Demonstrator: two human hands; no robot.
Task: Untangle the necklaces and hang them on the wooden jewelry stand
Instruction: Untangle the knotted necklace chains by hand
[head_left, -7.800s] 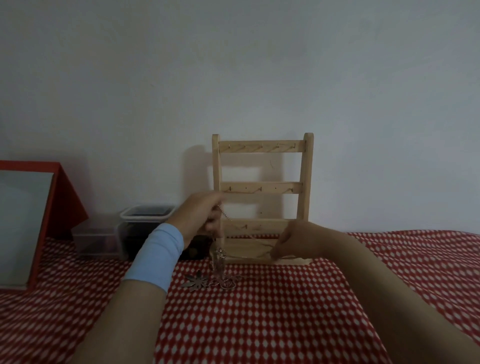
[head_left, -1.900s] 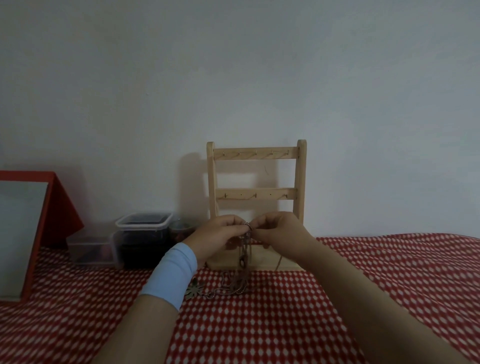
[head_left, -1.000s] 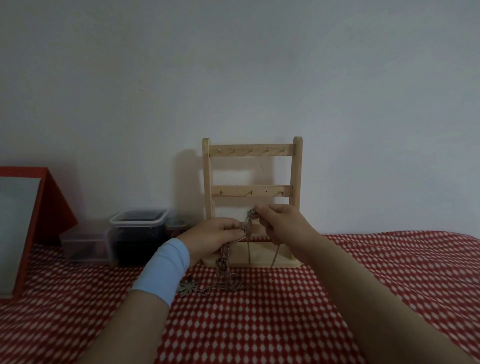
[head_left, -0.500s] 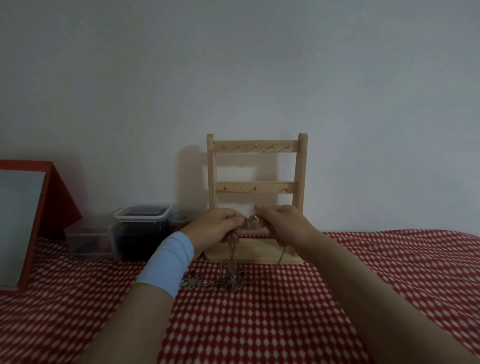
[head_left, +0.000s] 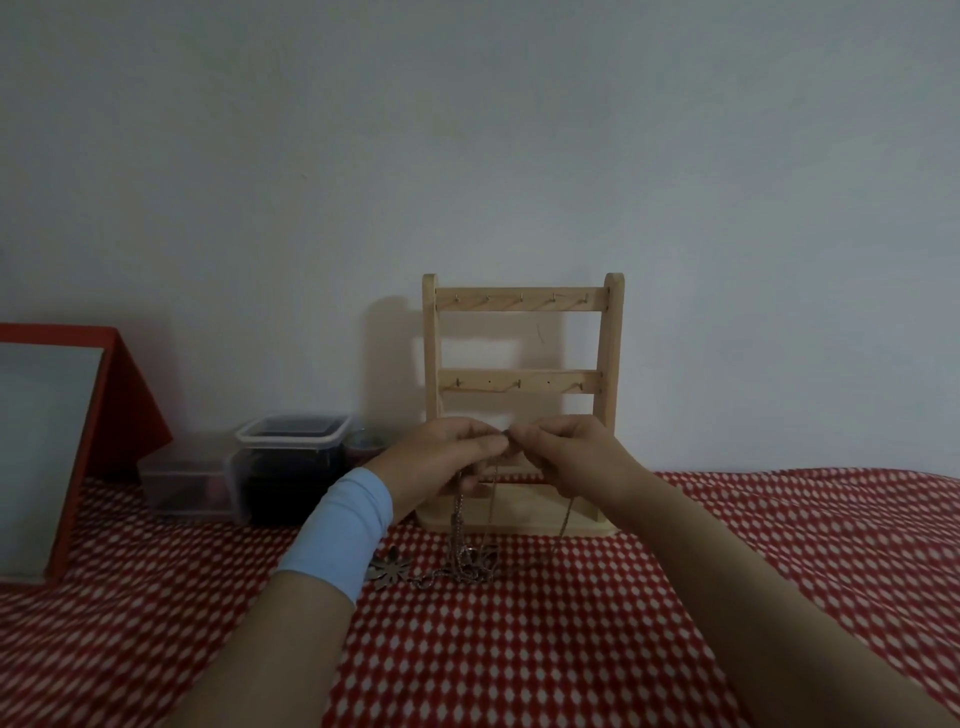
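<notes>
Head view, hands (head_left: 441, 460) (head_left: 569, 457) pinching necklaces (head_left: 467, 567), hiding lower stand (head_left: 519, 380)

We see a pale, ladder-shaped wooden jewelry stand (head_left: 523, 306), bare-looking and matt, with small metal hooks (head_left: 521, 297). In front of it, thin metal chain necklaces (head_left: 467, 564) glint dully on a matt red-and-white checked cloth (head_left: 519, 649). Left of the stand, clear plastic tubs (head_left: 293, 432) look smooth. Behind it, the white wall (head_left: 467, 156) is matt.
</notes>
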